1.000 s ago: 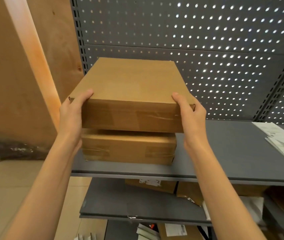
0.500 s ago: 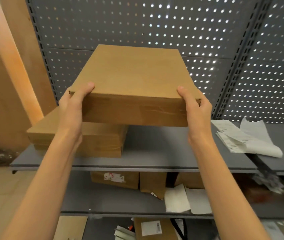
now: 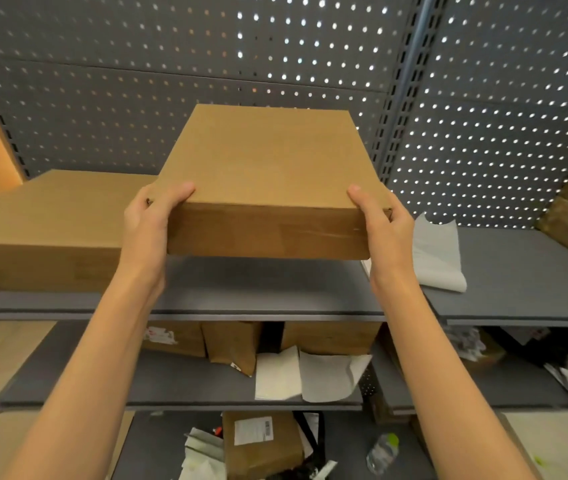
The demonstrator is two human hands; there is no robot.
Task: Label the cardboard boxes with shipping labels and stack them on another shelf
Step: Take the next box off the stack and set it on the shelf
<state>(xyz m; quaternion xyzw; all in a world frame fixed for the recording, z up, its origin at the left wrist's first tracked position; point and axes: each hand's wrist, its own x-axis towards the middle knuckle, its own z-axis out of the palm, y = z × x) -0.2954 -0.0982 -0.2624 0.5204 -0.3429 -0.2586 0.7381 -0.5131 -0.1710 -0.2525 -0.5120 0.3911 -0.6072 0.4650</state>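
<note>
A person holds a flat cardboard box [image 3: 268, 174] with both hands, seen from their own eye level. The left hand [image 3: 149, 220] grasps the box's near left corner, thumb on top, and the right hand [image 3: 384, 223] grasps the near right corner the same way. The box is above a grey metal shelf [image 3: 258, 289]; whether its underside touches the shelf cannot be told. To the left, another cardboard box [image 3: 43, 230] rests on the same shelf. To the right, a stack of white paper sheets [image 3: 438, 258] lies just beside the right hand. A grey perforated back panel [image 3: 137, 81] stands behind. The lower shelf [image 3: 171, 379] carries more boxes and loose papers.
</note>
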